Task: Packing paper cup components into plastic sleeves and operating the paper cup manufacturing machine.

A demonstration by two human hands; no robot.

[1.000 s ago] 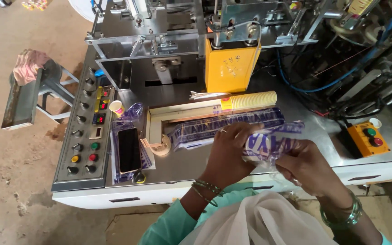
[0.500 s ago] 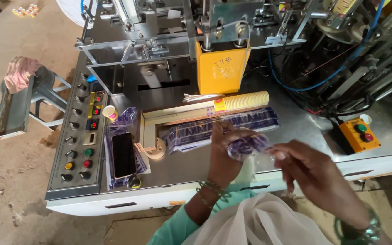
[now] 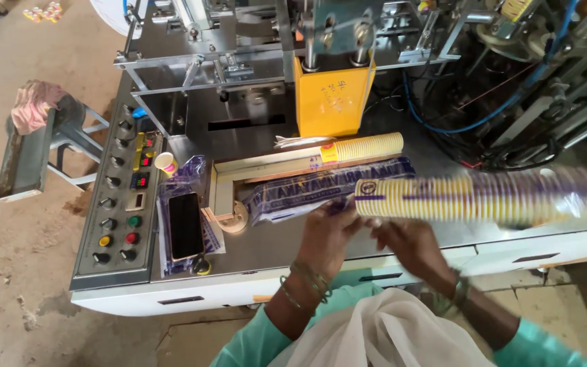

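Fingers [image 3: 334,221] grip cup stack [image 3: 484,197] — lying sideways, pointing right.

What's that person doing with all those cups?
A person at a metal machine table holds a long stack of yellow paper cups sideways. The left hand and right hand grip the stack's near end; the rest is blurred. Another cup stack and a printed plastic sleeve lie behind, and a phone rests beside the button panel.

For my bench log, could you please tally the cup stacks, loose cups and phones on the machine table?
Cup stacks: 2, one bagged stack in both hands, one bare stack lying behind
Loose cups: 1, small cup
Phones: 1, black phone
Total: 4
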